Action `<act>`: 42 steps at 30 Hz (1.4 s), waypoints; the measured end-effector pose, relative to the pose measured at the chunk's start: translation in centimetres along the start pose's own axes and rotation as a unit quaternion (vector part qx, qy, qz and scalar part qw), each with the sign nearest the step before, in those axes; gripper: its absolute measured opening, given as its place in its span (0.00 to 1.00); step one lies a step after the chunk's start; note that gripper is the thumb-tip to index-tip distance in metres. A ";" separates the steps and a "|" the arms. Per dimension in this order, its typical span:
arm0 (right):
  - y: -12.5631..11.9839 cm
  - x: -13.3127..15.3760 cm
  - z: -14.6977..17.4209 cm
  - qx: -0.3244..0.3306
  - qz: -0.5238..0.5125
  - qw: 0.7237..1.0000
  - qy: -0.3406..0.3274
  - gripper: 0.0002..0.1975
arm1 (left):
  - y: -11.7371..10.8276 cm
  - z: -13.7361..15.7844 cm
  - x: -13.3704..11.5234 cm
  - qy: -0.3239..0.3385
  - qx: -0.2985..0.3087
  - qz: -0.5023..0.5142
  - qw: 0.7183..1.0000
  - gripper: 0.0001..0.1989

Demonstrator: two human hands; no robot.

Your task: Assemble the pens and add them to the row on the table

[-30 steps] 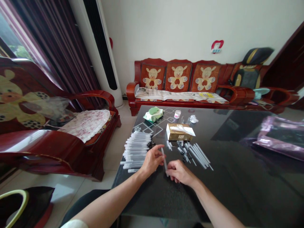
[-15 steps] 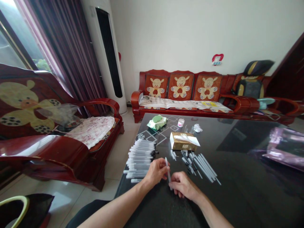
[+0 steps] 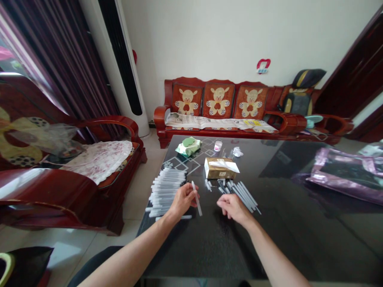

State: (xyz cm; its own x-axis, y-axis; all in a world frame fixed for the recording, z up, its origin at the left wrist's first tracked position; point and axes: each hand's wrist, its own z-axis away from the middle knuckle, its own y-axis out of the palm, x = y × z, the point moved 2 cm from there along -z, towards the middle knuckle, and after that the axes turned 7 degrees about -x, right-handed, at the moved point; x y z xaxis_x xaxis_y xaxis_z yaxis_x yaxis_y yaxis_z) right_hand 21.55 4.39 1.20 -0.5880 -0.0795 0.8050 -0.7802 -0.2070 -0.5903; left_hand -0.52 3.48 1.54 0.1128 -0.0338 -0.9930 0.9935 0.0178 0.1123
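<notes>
My left hand pinches a translucent white pen barrel between thumb and fingers, its lower end slanting down toward the table. On the right, my right hand hovers over the dark tabletop with loosely bent fingers. Nothing shows between them. A thick row of frosted pens lies left of my left hand, their dark ends partly behind it. Beyond my right hand are loose pale barrels, partly covered by it. Several small clear pieces lie between the two hands, farther back.
A tissue box stands behind the loose parts. Farther back are a green wipes pack, a small white cup and a crumpled tissue. A purple-edged clear bag rests at right on the black table.
My right hand has let go of the barrel and moved right, toward the loose barrels. My left hand keeps hold of the barrel. The camera view has shifted right.
</notes>
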 end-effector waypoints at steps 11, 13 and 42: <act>-4.2 -3.3 -1.2 -0.126 0.359 0.925 -0.003 0.11 | 0.7 0.6 0.9 -0.038 0.054 0.021 0.998 0.18; -3.5 -3.0 -1.3 -0.112 0.376 0.920 -0.013 0.11 | 0.8 0.8 1.0 -0.042 0.065 0.019 0.997 0.17; 0.7 1.5 -0.6 0.028 -0.366 0.930 0.003 0.14 | 1.4 1.4 0.4 -0.029 0.125 -0.046 0.991 0.16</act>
State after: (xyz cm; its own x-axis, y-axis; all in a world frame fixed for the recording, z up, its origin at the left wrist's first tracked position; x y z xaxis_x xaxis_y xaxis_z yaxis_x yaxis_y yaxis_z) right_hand 20.01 4.74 1.91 0.0941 0.1082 0.9897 -0.9597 -0.2545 0.1191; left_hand 0.97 2.08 1.40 0.0145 -0.0819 -0.9965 0.9712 -0.2359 0.0335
